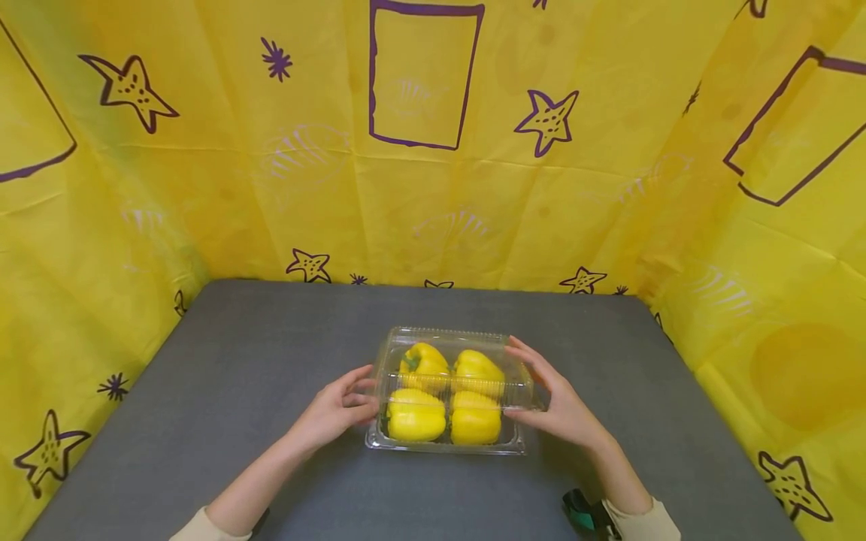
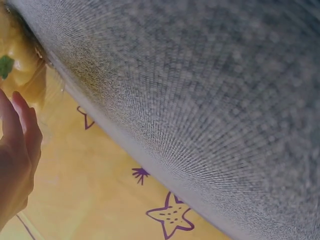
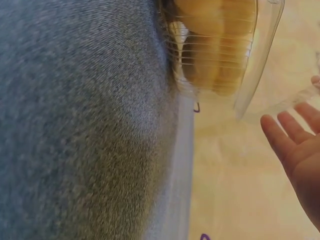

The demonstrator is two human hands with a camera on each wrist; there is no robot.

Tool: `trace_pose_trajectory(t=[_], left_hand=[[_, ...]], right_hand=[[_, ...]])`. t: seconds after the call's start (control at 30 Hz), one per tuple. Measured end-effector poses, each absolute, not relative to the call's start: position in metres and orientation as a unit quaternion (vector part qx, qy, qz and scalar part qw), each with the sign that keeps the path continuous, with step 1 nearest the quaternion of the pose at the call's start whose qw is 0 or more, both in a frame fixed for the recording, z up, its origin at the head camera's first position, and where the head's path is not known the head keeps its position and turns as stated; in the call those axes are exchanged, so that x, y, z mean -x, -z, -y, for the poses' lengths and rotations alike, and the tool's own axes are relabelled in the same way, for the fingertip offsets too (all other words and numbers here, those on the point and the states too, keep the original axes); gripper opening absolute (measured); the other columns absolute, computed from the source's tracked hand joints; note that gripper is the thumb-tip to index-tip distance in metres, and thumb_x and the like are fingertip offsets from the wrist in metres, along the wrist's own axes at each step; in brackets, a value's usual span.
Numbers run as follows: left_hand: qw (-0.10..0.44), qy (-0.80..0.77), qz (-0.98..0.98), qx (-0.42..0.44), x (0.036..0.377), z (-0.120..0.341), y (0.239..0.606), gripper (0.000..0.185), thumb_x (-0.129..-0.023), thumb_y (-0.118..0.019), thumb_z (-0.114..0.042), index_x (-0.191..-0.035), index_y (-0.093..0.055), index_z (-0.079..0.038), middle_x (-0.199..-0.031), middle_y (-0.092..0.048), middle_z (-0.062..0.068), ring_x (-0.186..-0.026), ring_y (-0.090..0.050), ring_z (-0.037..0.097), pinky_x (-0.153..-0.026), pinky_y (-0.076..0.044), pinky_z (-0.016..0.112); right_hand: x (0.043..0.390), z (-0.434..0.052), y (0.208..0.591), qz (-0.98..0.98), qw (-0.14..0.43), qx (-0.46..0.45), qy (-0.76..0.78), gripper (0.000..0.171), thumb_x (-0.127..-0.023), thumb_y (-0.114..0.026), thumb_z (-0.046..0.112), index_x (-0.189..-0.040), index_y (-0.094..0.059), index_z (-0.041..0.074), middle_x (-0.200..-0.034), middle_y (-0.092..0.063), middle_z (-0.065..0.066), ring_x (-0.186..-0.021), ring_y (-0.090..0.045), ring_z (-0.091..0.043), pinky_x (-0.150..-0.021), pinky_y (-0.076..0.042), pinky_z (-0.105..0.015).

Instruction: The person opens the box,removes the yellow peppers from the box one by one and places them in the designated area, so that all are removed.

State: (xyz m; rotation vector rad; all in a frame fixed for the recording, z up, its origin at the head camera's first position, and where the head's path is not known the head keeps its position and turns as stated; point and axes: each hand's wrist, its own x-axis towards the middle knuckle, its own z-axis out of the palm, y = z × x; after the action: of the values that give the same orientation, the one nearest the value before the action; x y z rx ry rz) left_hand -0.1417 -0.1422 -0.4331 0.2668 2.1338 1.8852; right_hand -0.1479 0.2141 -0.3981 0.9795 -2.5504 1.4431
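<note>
A clear plastic clamshell container stands on the table with several yellow bell peppers inside. Its hinged lid is raised and tilted over them, the front edge apart from the base rim. My left hand holds the lid's left side, thumb and fingers bent at its edge. At the opposite side, my right hand holds the lid, thumb near the front corner and fingers spread toward the back. In the right wrist view, fingertips are close to the clear lid, beside the peppers in the base.
The dark grey tabletop extends around the container. Yellow cloth with purple starfish and frame drawings encloses the back and both sides. A dark and green strap is at my right wrist.
</note>
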Motion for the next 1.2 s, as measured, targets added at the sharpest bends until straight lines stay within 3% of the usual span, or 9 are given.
trace_pose_trajectory(t=[0.13,0.27,0.47,0.53,0.67,0.8,1.0,1.07,1.2], left_hand=[[0.138,-0.649,-0.742,-0.091,0.142,0.140,0.435,0.068,-0.082,-0.064,0.002,-0.140,-0.027,0.005,-0.126,-0.047,0.028,-0.097,-0.060,0.032,-0.071,-0.054,0.034],[0.131,-0.643,-0.749,-0.094,0.141,0.139,0.436,0.063,-0.082,-0.064,0.002,-0.136,-0.033,0.008,-0.123,-0.050,0.026,-0.096,-0.060,0.031,-0.070,-0.054,0.032],[0.127,-0.627,-0.762,-0.100,0.141,0.139,0.438,0.060,-0.082,-0.064,0.002,-0.134,-0.035,0.011,-0.123,-0.050,0.028,-0.095,-0.060,0.031,-0.069,-0.054,0.031],[0.129,-0.625,-0.763,-0.103,0.141,0.139,0.437,0.060,-0.082,-0.064,0.001,-0.134,-0.034,0.011,-0.123,-0.050,0.028,-0.095,-0.061,0.031,-0.069,-0.054,0.030],[0.132,-0.626,-0.760,-0.110,0.140,0.140,0.435,0.063,-0.083,-0.065,0.000,-0.136,-0.033,0.009,-0.124,-0.049,0.029,-0.095,-0.061,0.031,-0.069,-0.054,0.030],[0.135,-0.632,-0.755,-0.111,0.139,0.140,0.433,0.065,-0.082,-0.065,0.001,-0.138,-0.032,0.008,-0.124,-0.048,0.030,-0.096,-0.060,0.032,-0.069,-0.054,0.030],[0.137,-0.634,-0.753,-0.110,0.139,0.141,0.433,0.065,-0.082,-0.065,0.001,-0.138,-0.032,0.007,-0.123,-0.049,0.029,-0.095,-0.061,0.031,-0.068,-0.054,0.031],[0.138,-0.634,-0.753,-0.110,0.139,0.141,0.433,0.065,-0.082,-0.065,0.000,-0.138,-0.032,0.007,-0.123,-0.049,0.029,-0.095,-0.061,0.031,-0.069,-0.054,0.031],[0.138,-0.636,-0.751,-0.111,0.139,0.141,0.433,0.065,-0.082,-0.065,0.001,-0.138,-0.032,0.007,-0.124,-0.048,0.030,-0.095,-0.060,0.032,-0.069,-0.054,0.031]], right_hand=[[0.156,-0.215,0.401,0.802,0.040,-0.328,-0.498,0.073,-0.077,-0.071,-0.001,-0.139,-0.033,-0.001,-0.148,-0.025,-0.017,-0.134,-0.024,-0.031,-0.106,-0.027,-0.036],[0.163,-0.215,0.405,0.778,0.054,-0.337,-0.528,0.067,-0.078,-0.065,-0.013,-0.136,-0.034,-0.007,-0.144,-0.029,-0.023,-0.132,-0.026,-0.035,-0.105,-0.027,-0.024],[0.172,-0.218,0.408,0.742,0.038,-0.315,-0.590,0.057,-0.081,-0.055,-0.019,-0.134,-0.036,-0.011,-0.140,-0.033,-0.028,-0.123,-0.040,-0.026,-0.071,-0.047,-0.017],[0.174,-0.219,0.407,0.746,0.036,-0.296,-0.595,0.055,-0.082,-0.056,-0.016,-0.134,-0.038,-0.009,-0.139,-0.036,-0.026,-0.118,-0.045,-0.020,-0.068,-0.048,-0.020],[0.178,-0.219,0.406,0.768,0.057,-0.272,-0.577,0.050,-0.085,-0.059,-0.006,-0.133,-0.044,-0.004,-0.135,-0.044,-0.020,-0.075,-0.053,-0.008,-0.051,-0.042,-0.022],[0.185,-0.219,0.406,0.775,0.081,-0.263,-0.569,0.046,-0.086,-0.060,-0.002,-0.130,-0.049,-0.002,-0.131,-0.049,-0.020,-0.046,-0.031,-0.006,-0.041,-0.031,-0.025],[0.203,-0.219,0.417,0.768,0.076,-0.182,-0.610,0.038,-0.088,-0.061,0.007,-0.126,-0.055,0.004,-0.119,-0.058,-0.015,-0.072,-0.057,-0.008,-0.064,-0.047,-0.019],[0.208,-0.219,0.420,0.766,0.073,-0.150,-0.621,0.035,-0.088,-0.062,0.011,-0.122,-0.057,0.002,-0.115,-0.060,-0.014,-0.092,-0.059,-0.011,-0.078,-0.048,-0.021],[0.217,-0.217,0.422,0.756,0.065,-0.135,-0.637,0.036,-0.090,-0.060,0.014,-0.122,-0.056,0.000,-0.120,-0.057,-0.019,-0.104,-0.056,-0.015,-0.087,-0.045,-0.021]])
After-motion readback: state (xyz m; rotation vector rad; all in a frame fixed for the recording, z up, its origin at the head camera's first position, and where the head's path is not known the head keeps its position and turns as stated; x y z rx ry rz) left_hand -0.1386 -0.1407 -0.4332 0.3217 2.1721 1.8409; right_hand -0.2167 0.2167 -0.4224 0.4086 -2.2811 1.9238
